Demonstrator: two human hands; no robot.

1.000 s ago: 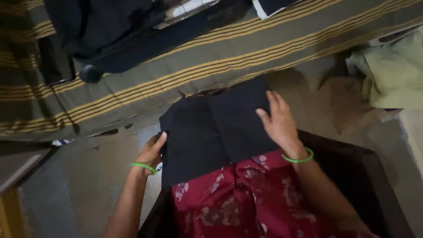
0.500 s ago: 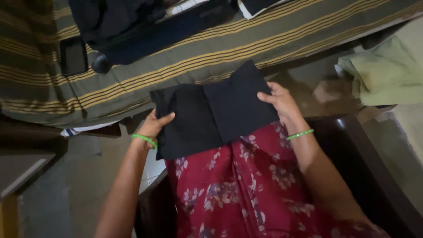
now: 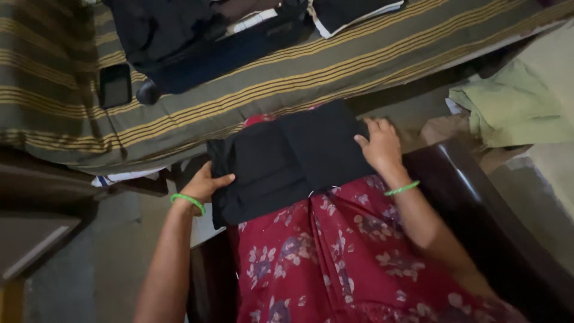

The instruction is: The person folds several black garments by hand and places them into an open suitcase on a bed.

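— What was she holding when you looked over?

— A folded black garment (image 3: 287, 164), matte and flat, squared into a rough rectangle with a crease running down its middle. It lay across her lap, on top of a red floral-print skirt (image 3: 335, 251) of soft cloth, just in front of the bed's edge.

— And her hands?

— The left hand (image 3: 206, 184) had its grip closed on the garment's left edge, thumb on top and fingers tucked beneath. The right hand (image 3: 379, 145) lay flat with fingers spread on the right edge, pressing down rather than clutching. Each wrist wore a thin green bangle (image 3: 188, 200), smooth and round.

— What was around her?

— The bed carried a striped bedspread (image 3: 335, 63), olive with narrow mustard bands, a coarse weave. On it sat a heap of dark clothes (image 3: 197, 36), and a dark phone (image 3: 115, 85), flat and glossy, just beside them. Off to her right a pale green cloth (image 3: 514, 107) lay rumpled. She sat on a dark wooden seat (image 3: 460, 185) with a rounded, polished edge.
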